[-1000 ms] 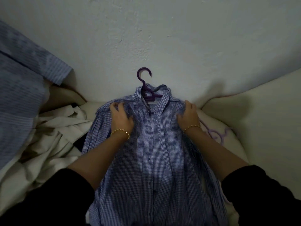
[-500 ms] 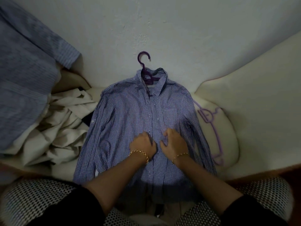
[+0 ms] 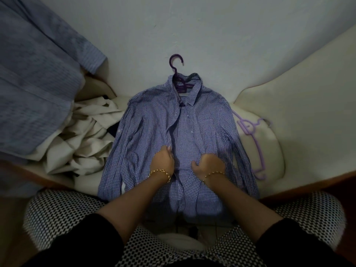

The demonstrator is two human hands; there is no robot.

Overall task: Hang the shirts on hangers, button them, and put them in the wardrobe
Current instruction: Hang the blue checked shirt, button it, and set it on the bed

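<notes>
A blue-and-white checked shirt (image 3: 200, 130) lies flat on the cream sofa seat, front up, on a dark purple hanger (image 3: 178, 74) whose hook sticks out above the collar. My left hand (image 3: 163, 160) pinches the left edge of the shirt's front placket at mid-chest. My right hand (image 3: 209, 165) grips the right front panel beside it, fingers curled into the cloth. The two front edges lie slightly apart between my hands.
A spare light purple hanger (image 3: 252, 139) lies on the cushion to the right. Crumpled cream garments (image 3: 82, 135) are piled at left, under a blue striped shirt (image 3: 38, 74). The sofa arm (image 3: 300, 89) rises at right, a wall (image 3: 192, 26) behind.
My hands went from the shirt's shoulders down to its mid-front, then drew slightly apart while gripping the placket edges. The view pulled back, showing my lap.
</notes>
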